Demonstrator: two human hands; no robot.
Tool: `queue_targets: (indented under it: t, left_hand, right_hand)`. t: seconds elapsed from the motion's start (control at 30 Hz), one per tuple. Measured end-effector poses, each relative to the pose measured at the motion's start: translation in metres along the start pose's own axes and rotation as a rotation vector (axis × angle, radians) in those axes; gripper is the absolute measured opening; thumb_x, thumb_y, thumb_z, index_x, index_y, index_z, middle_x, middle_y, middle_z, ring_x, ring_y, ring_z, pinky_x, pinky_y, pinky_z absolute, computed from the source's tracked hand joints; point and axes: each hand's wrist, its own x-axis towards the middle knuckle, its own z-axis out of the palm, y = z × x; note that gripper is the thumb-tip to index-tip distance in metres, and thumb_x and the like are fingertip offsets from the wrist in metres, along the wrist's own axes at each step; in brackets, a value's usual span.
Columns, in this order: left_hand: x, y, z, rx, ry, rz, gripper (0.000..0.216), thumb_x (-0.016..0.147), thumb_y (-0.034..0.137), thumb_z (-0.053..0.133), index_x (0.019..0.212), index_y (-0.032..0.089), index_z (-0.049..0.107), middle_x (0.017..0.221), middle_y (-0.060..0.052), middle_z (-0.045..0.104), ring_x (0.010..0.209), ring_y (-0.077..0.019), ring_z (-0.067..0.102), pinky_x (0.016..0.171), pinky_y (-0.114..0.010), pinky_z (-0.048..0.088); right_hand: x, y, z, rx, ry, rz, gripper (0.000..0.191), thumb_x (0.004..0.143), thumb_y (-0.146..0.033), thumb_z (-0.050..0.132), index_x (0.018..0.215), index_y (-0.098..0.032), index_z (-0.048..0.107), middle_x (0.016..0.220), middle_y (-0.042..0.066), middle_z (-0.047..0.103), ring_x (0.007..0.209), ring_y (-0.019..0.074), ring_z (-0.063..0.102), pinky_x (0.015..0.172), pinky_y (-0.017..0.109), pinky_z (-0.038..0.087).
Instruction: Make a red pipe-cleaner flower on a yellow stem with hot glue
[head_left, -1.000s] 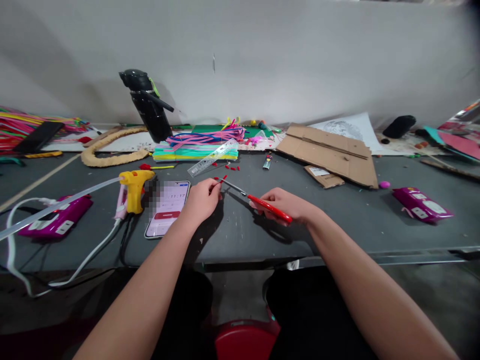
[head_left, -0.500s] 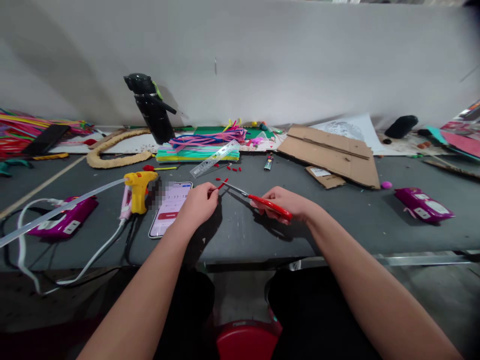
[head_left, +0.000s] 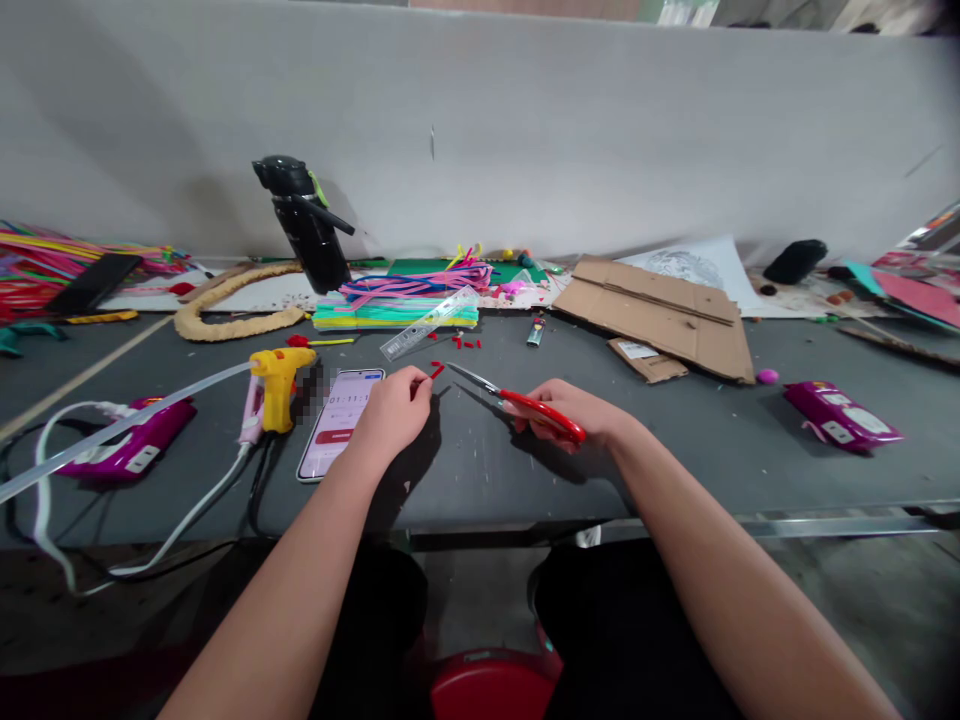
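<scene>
My left hand [head_left: 390,412] pinches a short red pipe-cleaner piece [head_left: 436,371] between thumb and fingertips, just above the dark table [head_left: 480,470]. My right hand [head_left: 574,412] grips the red handles of a pair of scissors [head_left: 517,400]; its metal blades point left toward the red piece and are slightly apart from it. Several cut red bits [head_left: 466,343] lie on the table beyond the blades. A clear ruler [head_left: 427,324] rests behind them. A phone [head_left: 341,420] lies screen-up beside my left hand.
A yellow glue gun [head_left: 277,385] with a glue stick stands left of the phone. Purple packets [head_left: 124,448] [head_left: 841,416] lie at both sides. A black bottle [head_left: 307,225], stacked coloured pipe cleaners [head_left: 397,300], cardboard [head_left: 660,310] and a lighter [head_left: 535,330] sit further back.
The red piece in my left hand has got shorter and the scissors' tips have drawn slightly back from it. The camera has tilted up a little.
</scene>
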Motion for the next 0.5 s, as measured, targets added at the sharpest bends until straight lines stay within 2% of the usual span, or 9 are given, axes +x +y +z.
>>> queue_targets:
  t: [0.2, 0.5]
  left_hand:
    - [0.003, 0.005, 0.002, -0.015, 0.073, -0.062, 0.027, 0.094, 0.036, 0.048, 0.073, 0.023, 0.061, 0.077, -0.006, 0.071, 0.074, -0.0236, 0.061, 0.066, -0.032, 0.037]
    - [0.006, 0.007, 0.007, -0.061, 0.034, 0.014, 0.029, 0.095, 0.03, 0.044, 0.071, 0.023, 0.059, 0.075, -0.004, 0.068, 0.077, -0.0224, 0.061, 0.069, -0.032, 0.037]
  right_hand:
    - [-0.007, 0.001, 0.003, -0.062, 0.039, -0.033, 0.059, 0.076, -0.071, 0.074, 0.08, -0.012, 0.067, 0.052, -0.004, 0.051, 0.039, 0.0072, 0.043, 0.037, 0.021, 0.03]
    - [-0.012, 0.0, 0.004, -0.054, 0.02, -0.064, 0.061, 0.078, -0.073, 0.071, 0.083, -0.012, 0.065, 0.054, -0.004, 0.05, 0.04, 0.0067, 0.042, 0.039, 0.021, 0.027]
